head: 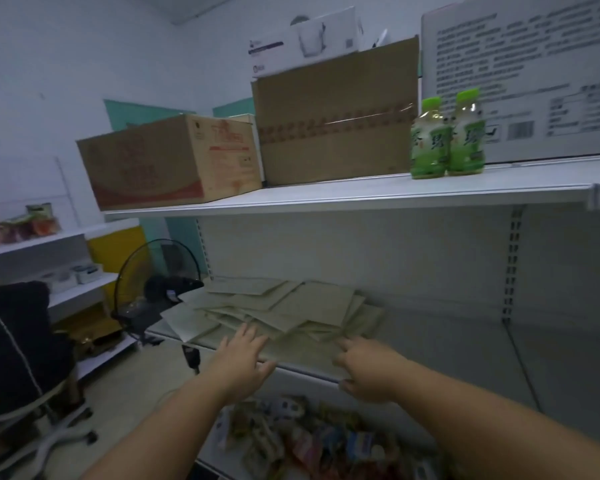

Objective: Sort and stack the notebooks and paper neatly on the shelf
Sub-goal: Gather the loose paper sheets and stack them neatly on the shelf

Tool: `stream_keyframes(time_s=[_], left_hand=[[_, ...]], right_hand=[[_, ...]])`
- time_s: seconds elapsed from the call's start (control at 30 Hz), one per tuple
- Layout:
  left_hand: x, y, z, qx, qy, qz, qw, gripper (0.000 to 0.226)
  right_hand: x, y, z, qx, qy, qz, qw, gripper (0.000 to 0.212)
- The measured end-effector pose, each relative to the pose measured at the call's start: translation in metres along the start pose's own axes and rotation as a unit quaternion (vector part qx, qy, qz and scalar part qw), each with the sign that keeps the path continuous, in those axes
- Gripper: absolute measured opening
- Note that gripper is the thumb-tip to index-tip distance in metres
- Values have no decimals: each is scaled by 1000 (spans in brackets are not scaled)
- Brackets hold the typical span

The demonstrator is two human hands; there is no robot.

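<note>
Notebooks [281, 311] beneath both hands' fingertips [248, 332]

I see a white metal middle shelf [430, 344] carrying a loose, overlapping heap of pale greenish-beige notebooks and paper [284, 308] toward its left end. The white upper shelf [361, 192] bears two brown cardboard boxes [333, 119] and two green-capped drink bottles [447, 136].

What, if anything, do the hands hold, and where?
Nothing is clearly gripped. The left hand lies open on the scattered notebooks; the right hand touches the front edge.
</note>
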State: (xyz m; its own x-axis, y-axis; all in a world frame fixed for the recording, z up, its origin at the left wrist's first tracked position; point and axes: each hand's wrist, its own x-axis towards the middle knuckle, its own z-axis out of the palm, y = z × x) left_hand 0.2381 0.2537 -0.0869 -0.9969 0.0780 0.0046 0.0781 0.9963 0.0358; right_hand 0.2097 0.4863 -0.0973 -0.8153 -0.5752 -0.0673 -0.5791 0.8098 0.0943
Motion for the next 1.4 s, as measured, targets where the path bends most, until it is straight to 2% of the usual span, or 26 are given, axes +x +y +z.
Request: stream_keyframes(time_s=[0.2, 0.43, 0.57, 0.67, 0.8, 0.87, 0.93, 1.03, 1.1, 1.13, 1.2, 1.27, 1.33, 1.4], left_hand=[[46, -52, -5, 22, -36, -24, 999, 65], [95, -114, -9, -52, -49, -60, 996, 60], [108, -139, 0, -130, -88, -82, 984, 56], [121, -157, -2, -147, -63, -59, 985, 50], [151, -181, -8, -270, -9, -56, 961, 39], [170, -193, -6, -372, -3, -63, 926, 39], [185, -206, -2, -467, -6, -74, 881, 45], [201, -226, 0, -576, -20, -82, 813, 30], [211, -237, -4, -657, -53, -94, 746, 26], [217, -241, -7, -704, -77, -96, 699, 28], [231, -244, -12, -778, -130, -97, 607, 35], [246, -242, -13, -813, -170, -110, 545, 31], [255, -238, -8, -837, -152, -113, 514, 26], [265, -238, 3, -851, -110, -114, 501, 19]], right_hand=[[103, 0, -20, 80, 97, -31, 992, 49], [216, -3, -31, 145, 118, -38, 982, 52], [272, -7, -30, 222, 118, -1, 968, 48], [305, -11, -23, 222, 117, 25, 968, 52], [335, -18, -14, 184, 80, 33, 979, 59], [351, -24, -10, 164, 58, 58, 983, 51], [364, -30, -7, 133, 78, 87, 984, 36], [374, -38, -8, 58, 129, 94, 985, 26], [377, -43, -11, 38, 211, 111, 970, 11], [375, -46, -16, 40, 246, 113, 962, 5], [369, -56, -21, 32, 316, 122, 940, 16], [360, -76, -21, 67, 361, 80, 927, 31], [349, -99, -21, 75, 357, 37, 930, 42], [339, -112, -24, 71, 278, 29, 957, 48]])
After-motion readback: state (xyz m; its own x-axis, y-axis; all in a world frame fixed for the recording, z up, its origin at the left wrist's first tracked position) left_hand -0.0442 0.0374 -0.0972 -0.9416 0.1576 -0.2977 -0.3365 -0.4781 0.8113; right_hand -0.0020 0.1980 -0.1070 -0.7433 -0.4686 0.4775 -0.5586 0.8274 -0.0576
